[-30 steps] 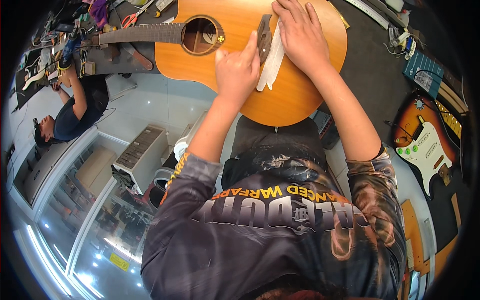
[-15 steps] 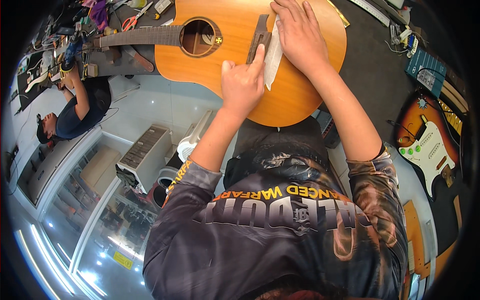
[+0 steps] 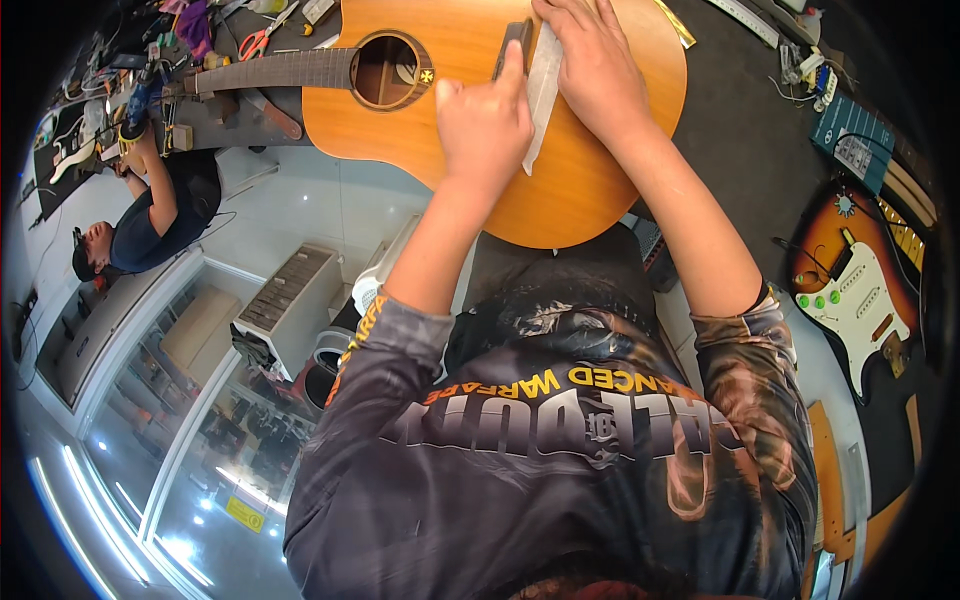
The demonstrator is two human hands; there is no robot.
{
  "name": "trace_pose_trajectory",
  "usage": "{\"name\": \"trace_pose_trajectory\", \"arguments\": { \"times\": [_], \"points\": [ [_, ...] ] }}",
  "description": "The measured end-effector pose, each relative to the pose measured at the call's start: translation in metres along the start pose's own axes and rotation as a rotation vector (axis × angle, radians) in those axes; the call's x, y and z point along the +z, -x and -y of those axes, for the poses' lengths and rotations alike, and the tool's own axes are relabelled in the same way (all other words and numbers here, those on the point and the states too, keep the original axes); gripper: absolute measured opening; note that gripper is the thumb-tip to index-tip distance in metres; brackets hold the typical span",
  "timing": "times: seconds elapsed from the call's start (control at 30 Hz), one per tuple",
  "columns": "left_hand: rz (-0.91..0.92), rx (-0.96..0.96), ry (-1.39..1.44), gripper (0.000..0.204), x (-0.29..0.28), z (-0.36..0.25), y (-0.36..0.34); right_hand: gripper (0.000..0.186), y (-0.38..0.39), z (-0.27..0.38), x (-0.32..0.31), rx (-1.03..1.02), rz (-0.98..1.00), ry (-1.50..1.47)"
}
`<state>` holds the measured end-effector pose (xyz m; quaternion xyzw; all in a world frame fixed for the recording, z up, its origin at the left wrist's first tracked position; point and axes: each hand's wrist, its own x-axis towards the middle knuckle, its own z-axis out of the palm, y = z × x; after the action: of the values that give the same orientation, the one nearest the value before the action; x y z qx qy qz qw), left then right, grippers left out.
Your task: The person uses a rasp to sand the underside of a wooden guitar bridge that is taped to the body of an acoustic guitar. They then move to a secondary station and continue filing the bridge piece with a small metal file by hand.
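An acoustic guitar [image 3: 400, 135] with an orange-brown top lies face up in front of me. Its dark bridge [image 3: 514, 47] has a strip of whitish masking tape [image 3: 543, 100] running alongside on the right. My left hand [image 3: 485, 125] is over the bridge, index finger stretched along it and thumb apart. The other fingers of that hand are curled and mostly hidden, and nothing shows in it. My right hand [image 3: 600, 80] rests on the guitar top just right of the tape, fingers extended, the fingertips cut off by the upper edge.
At the left, a co-worker [image 3: 160, 215] works at the bench. Scissors [image 3: 262, 38] and other tools crowd the far left. On the right are a blue-green box [image 3: 852, 145] and a sunburst electric guitar body [image 3: 855, 290]. A grey cabinet [image 3: 290, 300] stands on the floor.
My left hand has slid away from me along the bridge, covering more of it. The guitar sits slightly further left and up in the picture. My right hand stays beside the tape.
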<state>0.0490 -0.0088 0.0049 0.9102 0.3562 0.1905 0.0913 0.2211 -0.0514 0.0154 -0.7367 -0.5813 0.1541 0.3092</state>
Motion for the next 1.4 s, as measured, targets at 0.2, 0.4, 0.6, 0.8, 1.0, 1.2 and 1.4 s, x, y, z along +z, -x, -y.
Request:
{"name": "trace_pose_trajectory", "arguments": {
  "times": [0.2,0.4,0.6,0.8,1.0,1.2,1.4],
  "points": [
    [0.115,-0.062,0.057,0.033,-0.021,-0.006,0.049,0.046,0.004,-0.004,0.001,-0.012,-0.024,-0.007],
    [0.020,-0.036,-0.006,0.034,-0.002,-0.001,0.006,0.046,0.003,-0.003,0.003,-0.014,-0.013,0.000],
    [0.053,-0.047,-0.001,0.032,-0.006,-0.001,0.018,0.044,0.000,-0.002,-0.003,-0.030,-0.028,-0.014],
    [-0.004,-0.057,0.007,0.030,0.001,0.001,-0.005,0.029,0.003,-0.002,0.004,-0.242,-0.123,0.019],
    [-0.029,-0.068,0.052,0.032,-0.013,0.006,0.019,0.026,-0.013,-0.013,-0.005,-0.324,0.049,-0.092],
    [-0.022,-0.167,0.096,0.041,-0.026,-0.003,0.082,0.010,-0.029,-0.017,-0.013,-0.360,0.120,-0.240],
    [0.008,-0.176,0.026,0.046,-0.031,-0.011,0.081,0.011,-0.035,-0.016,-0.022,-0.370,0.193,-0.205]
  ]
}}
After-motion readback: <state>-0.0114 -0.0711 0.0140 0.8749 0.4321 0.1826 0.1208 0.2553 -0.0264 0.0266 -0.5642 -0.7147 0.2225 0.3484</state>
